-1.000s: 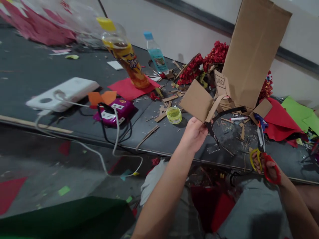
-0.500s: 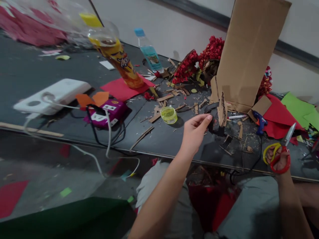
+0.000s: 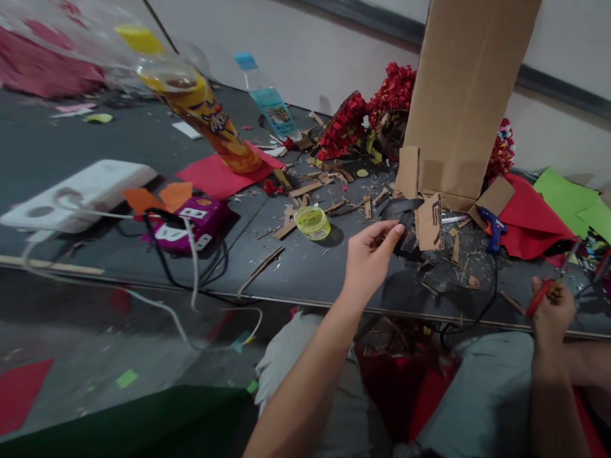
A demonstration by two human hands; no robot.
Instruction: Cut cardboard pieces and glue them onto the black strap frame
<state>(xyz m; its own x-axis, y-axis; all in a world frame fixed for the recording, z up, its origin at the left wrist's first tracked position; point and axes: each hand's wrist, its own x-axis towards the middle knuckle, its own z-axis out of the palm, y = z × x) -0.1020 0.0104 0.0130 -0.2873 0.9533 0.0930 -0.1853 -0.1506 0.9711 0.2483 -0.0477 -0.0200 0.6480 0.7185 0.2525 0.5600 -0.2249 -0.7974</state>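
My left hand [image 3: 370, 254] is closed in a pinch, thumb against forefinger, on a thin black strip [image 3: 400, 208] that curves above the table. At the strip's right end hangs a small cardboard piece [image 3: 430, 222] with dark marks or cuts on its face; how the two are joined I cannot tell. Near the right end of the table edge, my right hand [image 3: 554, 312] is closed around the handles of scissors [image 3: 541, 296] with red and yellow grips. Their blades point up and away, blurred.
A tall cardboard box [image 3: 463, 95] stands behind the strip. To its right lie a blue glue gun [image 3: 492, 229] and red paper [image 3: 534, 216]. Left are a yellow-green tub [image 3: 312, 224], a purple socket box [image 3: 191, 226] with cables and a tea bottle [image 3: 205, 114]. Cardboard scraps [image 3: 305, 189] litter the table.
The cardboard piece has turned from edge-on to showing its flat face. My right hand has rotated the scissors, so the grips now show mostly edge-on. The view has shifted slightly right.
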